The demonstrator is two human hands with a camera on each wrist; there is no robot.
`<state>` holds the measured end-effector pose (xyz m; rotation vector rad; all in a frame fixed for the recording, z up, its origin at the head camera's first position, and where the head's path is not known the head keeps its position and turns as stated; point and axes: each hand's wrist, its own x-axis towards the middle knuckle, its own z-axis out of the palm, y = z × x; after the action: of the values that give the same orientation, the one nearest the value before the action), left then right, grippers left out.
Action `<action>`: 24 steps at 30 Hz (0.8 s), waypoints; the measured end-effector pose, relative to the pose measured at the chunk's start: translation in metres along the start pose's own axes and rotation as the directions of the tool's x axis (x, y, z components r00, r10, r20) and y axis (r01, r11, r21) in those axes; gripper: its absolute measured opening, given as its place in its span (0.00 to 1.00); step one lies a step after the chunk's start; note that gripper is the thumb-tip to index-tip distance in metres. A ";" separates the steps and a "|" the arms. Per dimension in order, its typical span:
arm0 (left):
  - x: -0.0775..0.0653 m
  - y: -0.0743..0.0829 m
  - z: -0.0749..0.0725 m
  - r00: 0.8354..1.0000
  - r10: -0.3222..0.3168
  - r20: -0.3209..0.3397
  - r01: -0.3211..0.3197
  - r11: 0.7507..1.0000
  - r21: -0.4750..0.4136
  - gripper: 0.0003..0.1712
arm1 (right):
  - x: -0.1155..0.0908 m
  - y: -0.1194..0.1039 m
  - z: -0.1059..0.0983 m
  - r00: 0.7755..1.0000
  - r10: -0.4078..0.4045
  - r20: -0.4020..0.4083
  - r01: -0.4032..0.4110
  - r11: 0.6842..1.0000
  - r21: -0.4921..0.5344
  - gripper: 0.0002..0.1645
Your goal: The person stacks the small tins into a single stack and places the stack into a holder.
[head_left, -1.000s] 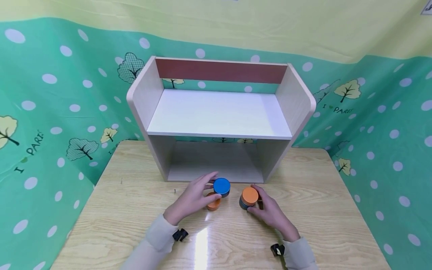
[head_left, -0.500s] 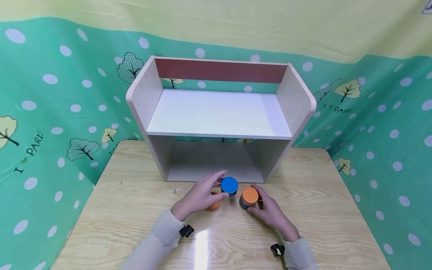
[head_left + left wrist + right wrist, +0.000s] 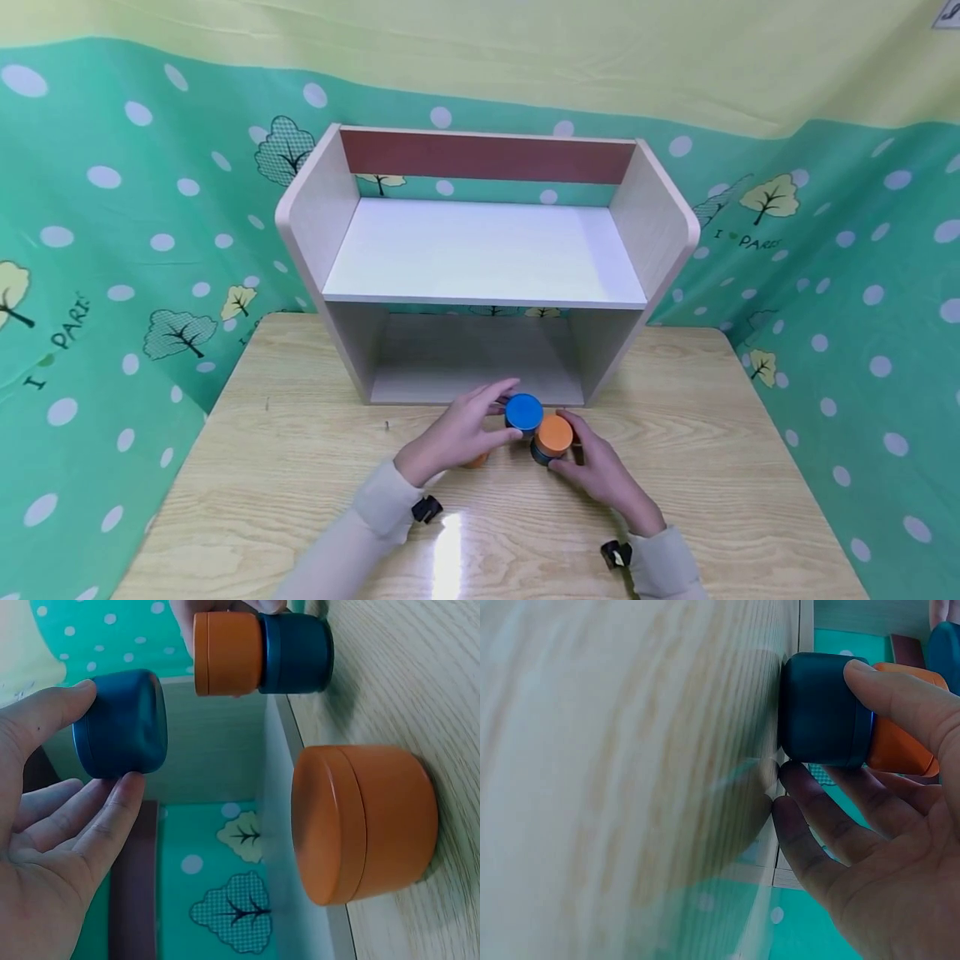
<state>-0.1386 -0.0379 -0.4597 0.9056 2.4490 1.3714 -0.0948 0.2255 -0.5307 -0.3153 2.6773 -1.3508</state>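
My left hand (image 3: 459, 431) pinches a blue round jar (image 3: 524, 412) between thumb and fingers. In the left wrist view that jar hangs above table height, apart from the stack. On the table stands a second blue jar (image 3: 821, 709) with an orange jar (image 3: 555, 435) on top of it. My right hand (image 3: 600, 473) holds this stack, its thumb near the seam between the two and its fingers behind and below. Another orange jar (image 3: 367, 825) stands alone on the table, mostly hidden under my left hand in the head view.
Behind the hands stands a two-tier shelf (image 3: 487, 258) with a reddish back strip, its lower front edge close to the jars. The wooden table (image 3: 285, 475) extends to both sides. A green dotted cloth (image 3: 150, 275) hangs around the back and sides.
My left hand has carried the blue jar to the right, up beside the stacked jars. The lone orange jar is now more covered by that hand. The right hand and its stack stay put.
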 end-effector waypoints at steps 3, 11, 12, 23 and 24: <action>0.002 0.000 0.002 1.000 0.029 0.007 -0.029 1.000 -0.006 0.43 | 0.000 0.000 0.001 1.000 0.002 0.000 -0.002 1.000 -0.001 0.48; 0.008 0.000 0.009 0.997 0.070 0.020 -0.070 0.998 -0.001 0.41 | -0.001 -0.002 0.000 1.000 -0.010 -0.005 0.010 1.000 -0.006 0.48; 0.009 0.000 0.010 0.997 0.070 0.024 -0.070 0.998 0.001 0.41 | -0.001 -0.002 0.000 1.000 -0.014 -0.005 0.014 1.000 -0.004 0.48; 0.018 0.002 0.020 0.994 0.100 0.049 -0.100 0.995 -0.009 0.41 | -0.001 -0.001 -0.001 1.000 -0.030 0.004 0.030 1.000 -0.001 0.48; 0.019 0.002 0.021 0.993 0.102 0.053 -0.101 0.995 -0.010 0.42 | -0.001 -0.001 -0.001 0.999 -0.032 0.005 0.032 0.999 0.002 0.48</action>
<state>-0.1435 -0.0109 -0.4669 1.0640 2.3868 1.3694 -0.0942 0.2258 -0.5293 -0.3628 2.6779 -1.3592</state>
